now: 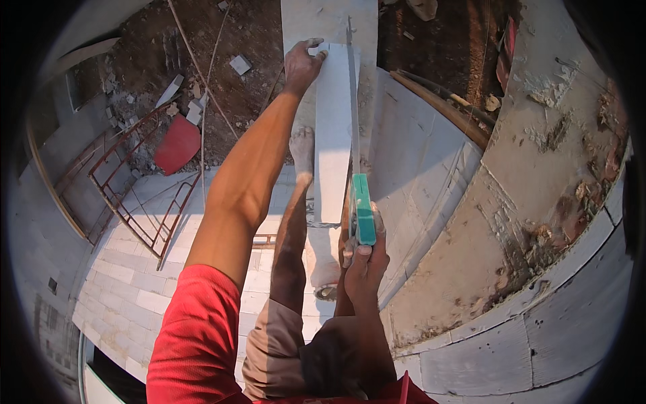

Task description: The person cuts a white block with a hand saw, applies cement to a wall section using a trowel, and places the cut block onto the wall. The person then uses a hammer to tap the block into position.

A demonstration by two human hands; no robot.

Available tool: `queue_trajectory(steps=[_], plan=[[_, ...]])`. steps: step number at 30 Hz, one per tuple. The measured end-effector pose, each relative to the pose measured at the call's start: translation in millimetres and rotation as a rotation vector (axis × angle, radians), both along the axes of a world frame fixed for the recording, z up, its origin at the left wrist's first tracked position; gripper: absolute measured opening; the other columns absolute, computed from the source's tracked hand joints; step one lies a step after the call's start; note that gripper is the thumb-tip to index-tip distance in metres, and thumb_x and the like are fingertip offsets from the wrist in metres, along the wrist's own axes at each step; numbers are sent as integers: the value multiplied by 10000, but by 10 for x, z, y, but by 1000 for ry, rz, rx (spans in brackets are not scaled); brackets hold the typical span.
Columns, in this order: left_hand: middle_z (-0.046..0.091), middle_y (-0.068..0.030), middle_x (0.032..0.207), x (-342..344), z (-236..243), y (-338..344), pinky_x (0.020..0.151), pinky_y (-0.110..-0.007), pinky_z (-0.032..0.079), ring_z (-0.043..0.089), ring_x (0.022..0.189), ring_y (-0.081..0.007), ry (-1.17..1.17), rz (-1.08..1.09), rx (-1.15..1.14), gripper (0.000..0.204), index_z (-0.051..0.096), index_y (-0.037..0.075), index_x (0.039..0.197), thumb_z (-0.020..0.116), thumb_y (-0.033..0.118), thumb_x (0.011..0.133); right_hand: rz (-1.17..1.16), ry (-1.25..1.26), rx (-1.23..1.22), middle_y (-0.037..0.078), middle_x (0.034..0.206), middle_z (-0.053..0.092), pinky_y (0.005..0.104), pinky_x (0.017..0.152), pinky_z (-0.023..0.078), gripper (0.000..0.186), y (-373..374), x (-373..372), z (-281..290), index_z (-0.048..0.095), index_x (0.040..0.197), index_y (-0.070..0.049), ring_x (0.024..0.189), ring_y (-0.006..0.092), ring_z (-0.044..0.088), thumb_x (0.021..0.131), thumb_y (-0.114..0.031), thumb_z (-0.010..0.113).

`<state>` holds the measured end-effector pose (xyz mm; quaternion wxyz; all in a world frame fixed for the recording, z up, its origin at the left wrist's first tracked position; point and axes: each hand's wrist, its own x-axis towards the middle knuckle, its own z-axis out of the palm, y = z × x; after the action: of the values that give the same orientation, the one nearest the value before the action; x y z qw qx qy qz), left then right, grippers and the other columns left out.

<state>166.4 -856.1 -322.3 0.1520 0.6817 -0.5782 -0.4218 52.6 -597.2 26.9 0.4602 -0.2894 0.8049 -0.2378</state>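
A long white block, like lightweight concrete, lies lengthwise along a narrow pale ledge. My left hand grips its far left corner, with thumb and forefinger at the edge. In my right hand is a handsaw, its green handle wrapped by my fingers. The long thin blade points away from me along the block's right side. How deep the teeth sit is hidden. My bare feet are on the ledge, one beside the block's left side.
Below on the left stands a rusty metal frame on a white block surface. A red curved piece and broken block bits lie on dark soil. At right are wooden poles and a rough, mortar-smeared slab.
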Motion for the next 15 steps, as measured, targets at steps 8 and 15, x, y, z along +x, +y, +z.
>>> queue_trajectory(steps=[8, 15], plan=[[737, -127, 1169, -70, 67, 66, 948, -407, 534, 702, 1055, -317, 152, 188, 70, 374, 725, 151, 1228, 799, 245, 873, -149, -181, 30, -28, 707, 524, 212, 487, 365, 592, -867, -3, -839, 562, 1355, 1, 579, 39, 467, 1091, -517, 449], [738, -121, 1155, -39, 88, 27, 938, -437, 528, 685, 1099, -333, 164, 186, 230, 398, 681, 174, 1271, 779, 270, 897, -89, -84, -4, 10, 698, 538, 225, 478, 389, 567, -222, 203, 14, 576, 1237, 14, 562, 60, 488, 1077, -521, 479]])
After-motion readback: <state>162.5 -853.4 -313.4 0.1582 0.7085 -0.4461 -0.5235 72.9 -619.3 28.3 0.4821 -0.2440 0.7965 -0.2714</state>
